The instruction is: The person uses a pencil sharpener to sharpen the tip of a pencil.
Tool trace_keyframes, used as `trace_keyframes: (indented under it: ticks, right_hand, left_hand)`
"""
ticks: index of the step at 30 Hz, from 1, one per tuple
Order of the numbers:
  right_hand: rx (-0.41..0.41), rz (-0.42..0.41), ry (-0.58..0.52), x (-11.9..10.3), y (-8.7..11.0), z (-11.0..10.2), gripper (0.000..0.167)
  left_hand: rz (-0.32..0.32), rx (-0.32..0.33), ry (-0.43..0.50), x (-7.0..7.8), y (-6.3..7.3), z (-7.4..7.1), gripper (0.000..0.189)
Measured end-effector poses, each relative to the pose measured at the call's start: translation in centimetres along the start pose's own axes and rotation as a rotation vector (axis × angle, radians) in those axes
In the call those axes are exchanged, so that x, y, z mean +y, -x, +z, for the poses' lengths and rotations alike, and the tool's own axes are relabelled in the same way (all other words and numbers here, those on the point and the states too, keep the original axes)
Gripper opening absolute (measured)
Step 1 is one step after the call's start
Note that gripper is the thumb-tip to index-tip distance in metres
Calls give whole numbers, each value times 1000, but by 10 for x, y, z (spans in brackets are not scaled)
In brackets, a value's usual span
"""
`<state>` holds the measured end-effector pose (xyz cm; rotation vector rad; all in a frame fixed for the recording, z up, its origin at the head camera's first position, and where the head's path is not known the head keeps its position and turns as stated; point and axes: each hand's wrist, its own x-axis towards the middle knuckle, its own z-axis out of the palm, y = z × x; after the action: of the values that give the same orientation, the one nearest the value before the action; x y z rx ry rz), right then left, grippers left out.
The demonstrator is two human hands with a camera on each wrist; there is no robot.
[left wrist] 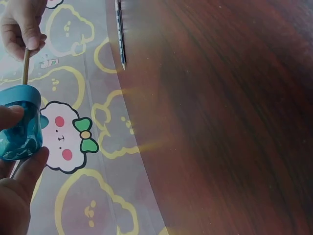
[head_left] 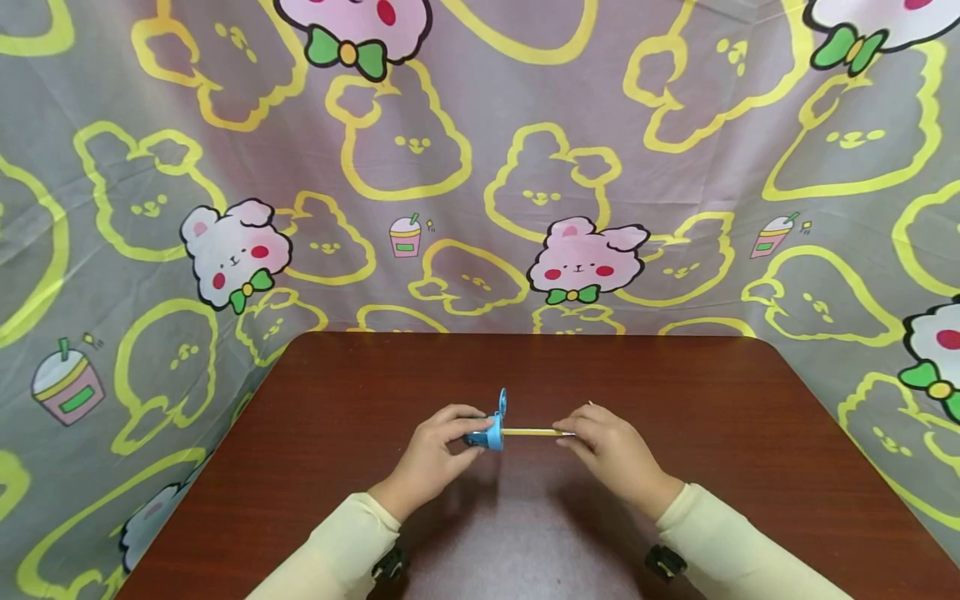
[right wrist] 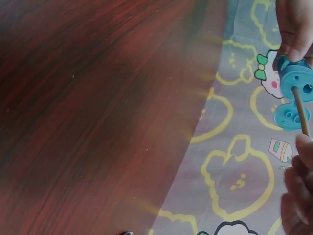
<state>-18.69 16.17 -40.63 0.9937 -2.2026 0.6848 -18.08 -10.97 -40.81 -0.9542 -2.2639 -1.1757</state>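
My left hand (head_left: 431, 457) grips a blue pencil sharpener (head_left: 493, 435) with a see-through body, held on its side above the table. The sharpener's round lid (right wrist: 291, 116) hangs flipped open, and two holes of different size show in its face in the right wrist view. A yellowish pencil (head_left: 528, 432) runs level into one of these holes. Its tip is hidden inside the sharpener. Fingers and thumb of my right hand (head_left: 615, 450) pinch the pencil toward its other end.
Both hands work above a dark red-brown wooden table (head_left: 360, 375). A second, dark patterned pencil (left wrist: 120, 36) lies on it, seen in the left wrist view. A cloth with cartoon bunnies (head_left: 465, 167) hangs around the table's back and sides.
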Motion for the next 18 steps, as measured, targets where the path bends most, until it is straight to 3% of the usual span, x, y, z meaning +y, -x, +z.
trace_keyframes:
  ticks: [2, 6, 10, 12, 18]
  right_hand:
    - [42, -65, 0, 1, 0, 1, 12]
    - [86, -106, -24, -1, -2, 1, 29]
    - [54, -36, -44, -5, -3, 1, 7]
    - [-13, 68, -94, -7, -3, 0, 6]
    - [-330, 562, -425, -13, -10, -12, 10]
  left_hand:
    - [-7, 3, 10, 0, 0, 0, 42]
    - [-13, -3, 5, 1, 0, 0, 42]
    - [25, -5, -37, 0, 2, 0, 43]
    - [68, -3, -69, -1, 3, 0, 43]
    - [237, 14, -146, -3, 3, 0, 42]
